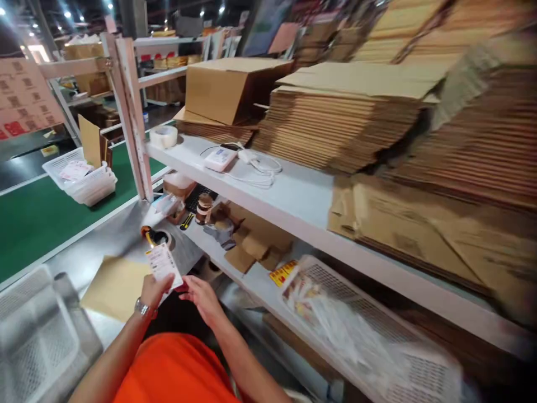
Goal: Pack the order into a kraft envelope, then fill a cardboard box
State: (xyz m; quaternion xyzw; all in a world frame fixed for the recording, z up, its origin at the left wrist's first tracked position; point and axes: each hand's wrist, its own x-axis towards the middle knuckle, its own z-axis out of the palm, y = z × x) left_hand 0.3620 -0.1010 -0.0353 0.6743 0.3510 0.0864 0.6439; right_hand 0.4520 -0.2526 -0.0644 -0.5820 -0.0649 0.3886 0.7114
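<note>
A white printed label [161, 262] with rows of small print and a yellow mark is held up in front of me. My left hand [154, 290], with a metal watch at the wrist, is closed on its lower edge. At the label's lower right corner, my right hand [198, 294] pinches the edge between thumb and fingers. Below and left of the label, a flat tan cardboard sheet [115, 286] lies on the metal table [84, 240]. Just beyond the label sits a tape dispenser [157, 236], partly hidden by it.
A white plastic basket [36, 336] stands at the lower left. On the green conveyor [62, 218] are stacked white baskets [84, 176]. To the right, a shelf [293, 187] bears a tape roll [163, 136], a white cabled device [221, 158] and flattened cartons [335, 120]. Beneath is a utility knife [187, 221].
</note>
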